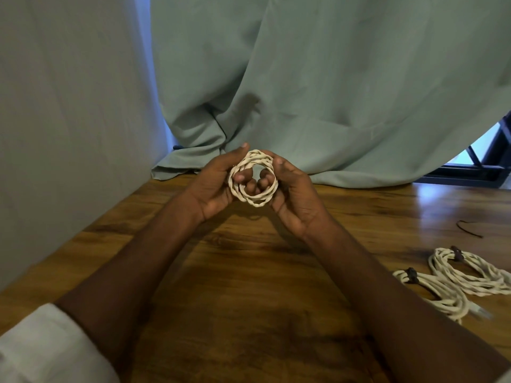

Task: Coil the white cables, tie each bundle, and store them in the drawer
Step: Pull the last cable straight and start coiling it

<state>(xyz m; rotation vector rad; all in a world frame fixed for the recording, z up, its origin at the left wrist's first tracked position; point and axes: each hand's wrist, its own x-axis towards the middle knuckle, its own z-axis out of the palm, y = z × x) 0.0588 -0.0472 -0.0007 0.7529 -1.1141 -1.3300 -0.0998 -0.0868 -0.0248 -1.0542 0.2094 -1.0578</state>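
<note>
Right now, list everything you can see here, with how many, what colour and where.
Coiled white twisted cable: one, cream white, held up above the table between both hands, no tie visible on it.
Tied white cable bundles: two, cream white with dark ties, on the table at right; the nearer one, the farther one.
Loose dark tie: one, dark brown, thin, on the table at far right.
Wooden table: one, brown grain.
Green curtain: one, pale green, hanging behind, its hem on the table.
Window frame: dark, far right, behind the curtain.
White sleeve: one, lower left.
Left hand: grips the coil.
Right hand: grips the coil.
</note>
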